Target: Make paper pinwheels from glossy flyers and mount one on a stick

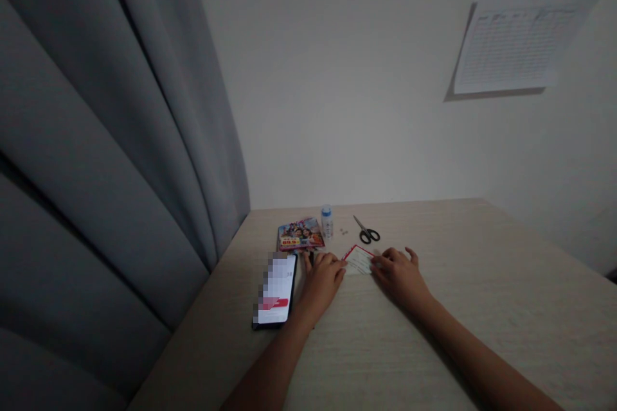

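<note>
The only legible marking is a number on the glossy printed booklet (301,235): a yellow-and-red price-style patch is displaying what appears to be "89.9", first digit uncertain. The smartphone (274,289) is showing a pixelated screen. The ruled sheet on the wall (518,45), the red-bordered card (359,261) and the bottle label (327,223) are carrying print too small to read.

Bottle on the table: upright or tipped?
Upright. The small plastic bottle stands on its base on the table, its cap on top, beside the printed leaflet.
</note>
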A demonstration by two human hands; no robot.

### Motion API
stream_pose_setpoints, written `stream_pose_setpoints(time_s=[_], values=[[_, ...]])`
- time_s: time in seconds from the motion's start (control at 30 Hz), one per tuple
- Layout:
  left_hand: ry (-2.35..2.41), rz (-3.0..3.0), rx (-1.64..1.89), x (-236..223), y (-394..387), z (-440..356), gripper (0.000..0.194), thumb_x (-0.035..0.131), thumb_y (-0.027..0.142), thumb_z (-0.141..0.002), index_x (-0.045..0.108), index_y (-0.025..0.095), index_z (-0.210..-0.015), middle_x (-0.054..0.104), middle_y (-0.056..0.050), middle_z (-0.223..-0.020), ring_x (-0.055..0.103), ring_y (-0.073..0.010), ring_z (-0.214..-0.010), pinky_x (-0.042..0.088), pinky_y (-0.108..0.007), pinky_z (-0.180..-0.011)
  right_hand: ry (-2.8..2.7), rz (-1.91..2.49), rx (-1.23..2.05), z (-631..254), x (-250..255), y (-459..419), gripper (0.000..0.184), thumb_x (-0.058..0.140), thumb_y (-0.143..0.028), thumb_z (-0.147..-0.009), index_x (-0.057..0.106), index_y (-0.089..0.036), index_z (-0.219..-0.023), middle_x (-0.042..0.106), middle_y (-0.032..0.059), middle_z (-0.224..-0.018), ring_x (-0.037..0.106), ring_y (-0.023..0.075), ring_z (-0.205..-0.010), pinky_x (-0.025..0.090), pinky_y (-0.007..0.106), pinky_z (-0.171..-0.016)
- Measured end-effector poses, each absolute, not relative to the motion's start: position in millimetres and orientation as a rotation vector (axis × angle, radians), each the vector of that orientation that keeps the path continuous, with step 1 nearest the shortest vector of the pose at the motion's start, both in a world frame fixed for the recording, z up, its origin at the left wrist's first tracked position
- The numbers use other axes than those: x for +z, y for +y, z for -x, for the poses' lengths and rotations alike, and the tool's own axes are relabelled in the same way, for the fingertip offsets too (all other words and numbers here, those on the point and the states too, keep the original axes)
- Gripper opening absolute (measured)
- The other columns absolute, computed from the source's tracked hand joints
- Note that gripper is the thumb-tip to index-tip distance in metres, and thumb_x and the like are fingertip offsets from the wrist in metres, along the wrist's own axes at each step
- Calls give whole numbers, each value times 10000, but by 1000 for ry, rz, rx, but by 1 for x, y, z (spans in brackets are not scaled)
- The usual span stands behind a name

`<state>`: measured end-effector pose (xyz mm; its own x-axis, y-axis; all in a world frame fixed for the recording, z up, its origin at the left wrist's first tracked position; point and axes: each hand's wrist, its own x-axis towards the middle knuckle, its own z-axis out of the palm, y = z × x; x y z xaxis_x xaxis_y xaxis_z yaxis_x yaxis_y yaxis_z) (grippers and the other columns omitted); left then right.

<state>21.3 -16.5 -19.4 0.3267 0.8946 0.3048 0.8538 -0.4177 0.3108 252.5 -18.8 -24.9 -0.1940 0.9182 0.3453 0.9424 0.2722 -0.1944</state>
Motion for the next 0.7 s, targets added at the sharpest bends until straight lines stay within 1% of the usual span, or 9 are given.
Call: stream_pose_setpoints(time_s=[0.13,0.33,0.4,0.47,0.57,0.63,0.7], values=[[1646,-2476,695,-22,-16,-23,228,562,260,-968,701,312,-1141,670,-14,-1083,541,-236,-1145,35,-690,-1164,-2151,1720,-119,-250,-22,-21,261,534,-384,-974,708,-297,-1149,664,69,-1064,629,225,-996,208,544,-1107],[1621,-2454,698,-20,-15,-23,215,548,342,-976,705,303,-1118,687,-20,-1075,536,-253,-1149,73,-673,-1165,-2176,1689,-59,-253,-19,-21,248,557,-375,-950,718,-326,-1132,679,59,-1056,621,230,-1025,193,543,-1115],[1598,-2461,700,-20,-15,-24,212,552,330,-973,700,307,-1123,689,-18,-1121,530,-253,-1168,50,-666,-1173,-2178,1670,-46,-254,-19,-21,240,569,-363,-941,728,-323,-1116,687,56,-1049,623,225,-1028,189,522,-1126],[1567,-2464,720,-20,-15,-24,225,548,306,-975,682,311,-1156,687,-12,-1177,524,-244,-1192,-6,-662,-1180,-2176,1654,-44,-254,-18,-21,232,570,-360,-940,737,-319,-1096,692,51,-1038,630,216,-1016,181,499,-1140],[1538,-2467,739,-22,-16,-24,252,520,294,-988,662,313,-1196,694,-13,-1198,516,-233,-1213,-74,-650,-1184,-2170,1651,-50,-253,-18,-22,233,567,-362,-940,740,-310,-1086,697,47,-1026,638,209,-997,172,484,-1149],[1548,-2470,742,-24,-17,-24,263,518,307,-989,658,316,-1212,693,-19,-1206,513,-235,-1217,-79,-643,-1187,-2171,1664,-59,-253,-18,-22,238,573,-361,-934,734,-307,-1100,695,48,-1030,640,210,-997,175,479,-1145],[1559,-2480,747,-26,-17,-24,288,557,345,-969,644,325,-1242,683,-19,-1228,511,-242,-1221,-63,-644,-1191,-2171,1682,-77,-252,-18,-22,242,576,-360,-932,729,-306,-1112,694,49,-1034,640,210,-994,177,476,-1141]])
